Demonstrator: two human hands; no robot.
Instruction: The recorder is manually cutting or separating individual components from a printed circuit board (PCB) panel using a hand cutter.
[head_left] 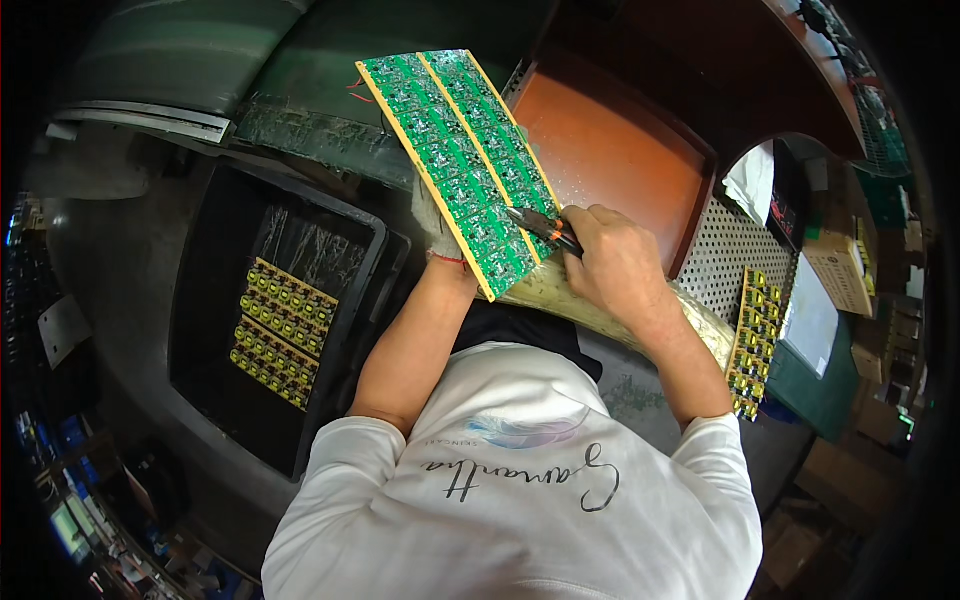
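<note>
- I see my gloved left hand [437,222] clamped on the green circuit board panel [458,165], held up at twelve o'clock.
- My right hand [612,262] is closed around orange-handled cutters [543,227], tips seemingly touching the panel's edge.
- At nine o'clock, a black tray [215,310] holds yellow component boards [282,333].

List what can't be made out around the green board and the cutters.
- Left hand: head view, mostly hidden behind the green circuit board.
- Cutters: handles buried in the right hand; tips too small to see what they touch.
- Board's far side: faces away.
</note>
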